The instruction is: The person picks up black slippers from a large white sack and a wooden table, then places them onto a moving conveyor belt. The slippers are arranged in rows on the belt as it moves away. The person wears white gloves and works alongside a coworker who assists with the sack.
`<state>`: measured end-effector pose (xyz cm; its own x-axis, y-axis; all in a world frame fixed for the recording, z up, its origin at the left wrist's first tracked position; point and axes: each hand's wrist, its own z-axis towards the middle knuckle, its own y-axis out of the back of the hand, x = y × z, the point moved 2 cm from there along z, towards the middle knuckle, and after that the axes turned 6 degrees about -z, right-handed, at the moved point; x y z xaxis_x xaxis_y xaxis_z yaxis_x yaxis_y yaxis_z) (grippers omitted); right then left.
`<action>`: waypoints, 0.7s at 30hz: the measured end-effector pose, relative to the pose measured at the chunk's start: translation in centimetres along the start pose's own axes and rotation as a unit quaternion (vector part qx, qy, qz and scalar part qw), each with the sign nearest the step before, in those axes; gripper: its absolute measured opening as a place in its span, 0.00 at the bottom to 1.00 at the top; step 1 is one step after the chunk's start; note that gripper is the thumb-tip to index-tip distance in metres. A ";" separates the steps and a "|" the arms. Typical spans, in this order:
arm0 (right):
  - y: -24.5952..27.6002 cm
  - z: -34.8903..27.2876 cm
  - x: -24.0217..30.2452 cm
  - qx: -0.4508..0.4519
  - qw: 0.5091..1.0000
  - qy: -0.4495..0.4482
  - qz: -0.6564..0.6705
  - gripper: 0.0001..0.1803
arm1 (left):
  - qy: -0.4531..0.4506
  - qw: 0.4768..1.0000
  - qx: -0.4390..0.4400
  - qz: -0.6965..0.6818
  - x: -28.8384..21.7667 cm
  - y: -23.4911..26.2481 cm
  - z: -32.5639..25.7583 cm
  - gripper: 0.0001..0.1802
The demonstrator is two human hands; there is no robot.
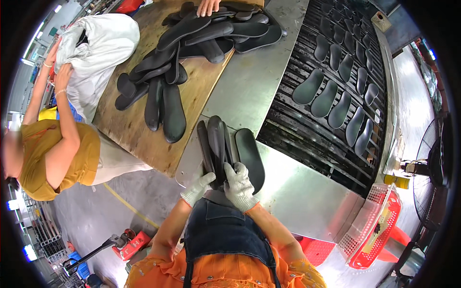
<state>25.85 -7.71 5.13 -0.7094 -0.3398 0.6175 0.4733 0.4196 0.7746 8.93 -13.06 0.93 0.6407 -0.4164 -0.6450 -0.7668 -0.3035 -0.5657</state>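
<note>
Both my hands wear white knit gloves and are close together at the near edge of the metal table. My left hand (198, 190) grips the lower left side of a small bunch of black shoe soles (216, 139), held on edge. My right hand (239, 187) closes on the same bunch from the right, fingers over the soles' near ends. One more black sole (249, 156) lies flat on the metal just right of the bunch. How many soles are in my grip is partly hidden by the gloves.
A heap of black soles (165, 60) covers part of the wooden board (201, 91); another person's hand (208, 6) touches its far end. At left a person holds a white sack (103, 43). Soles lie in rows on the slatted conveyor (293, 127). Red basket (377, 230) and fan (430, 168) stand right.
</note>
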 end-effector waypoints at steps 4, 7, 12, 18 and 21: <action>-1.0 0.5 0.2 -0.058 0.995 0.064 0.048 0.37 | -0.001 0.999 -0.039 0.014 -1.4 0.0 -0.6 0.48; -0.6 1.3 0.9 -0.030 0.995 0.095 0.012 0.37 | -0.005 0.997 -0.076 0.024 -2.0 -0.3 -0.9 0.48; -0.8 2.9 0.6 -0.028 0.993 0.116 0.027 0.34 | -0.082 0.988 -0.107 0.068 -1.5 0.2 0.1 0.54; -2.1 3.7 0.7 -0.037 0.994 0.097 0.042 0.34 | -0.075 0.920 -0.235 0.305 -1.1 3.5 1.3 0.65; -2.6 4.4 0.0 -0.029 0.995 0.052 0.085 0.37 | -0.074 0.878 -0.263 0.392 -2.4 1.8 0.9 0.65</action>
<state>22.27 -5.10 2.54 -0.5602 -0.3547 0.7486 0.6129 0.4304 0.6626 6.07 -11.85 1.02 -0.1249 -0.5693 -0.8126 -0.8622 -0.3430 0.3728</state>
